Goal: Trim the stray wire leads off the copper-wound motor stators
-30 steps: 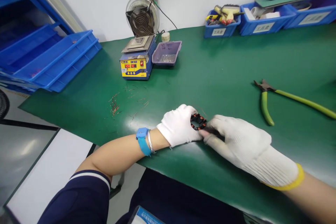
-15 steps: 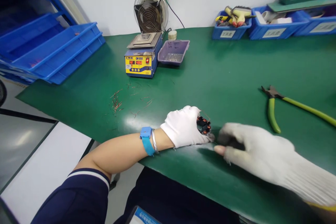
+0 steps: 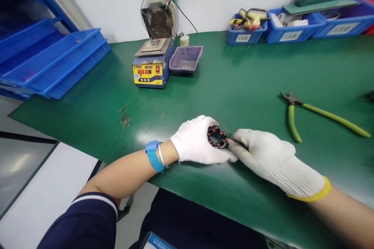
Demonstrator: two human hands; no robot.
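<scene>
A round motor stator (image 3: 217, 137) with copper windings and black insulation is held at its left side by my left hand (image 3: 195, 142), in a white glove with the thumb and fingers around the ring. My right hand (image 3: 260, 155), also gloved, meets the stator's right edge with thumb and fingers pinched together. What lies in that pinch is too small to make out. A thin copper wire sticks up from the ring's upper right. Green-handled cutting pliers (image 3: 296, 103) lie to the right with their handles spread, touched by neither hand.
Copper wire clippings (image 3: 125, 118) are scattered left of my hands. Behind them stand a solder pot (image 3: 150, 74), a purple tray (image 3: 187, 60) and a round fume extractor (image 3: 159, 17). Blue bins (image 3: 245, 38) line the wall. Blue crates (image 3: 73, 62) are stacked at the left.
My right hand has moved left to the stator, and its fingers have closed at the ring's edge. The stator now shows its face more fully. The whole view has shifted slightly.
</scene>
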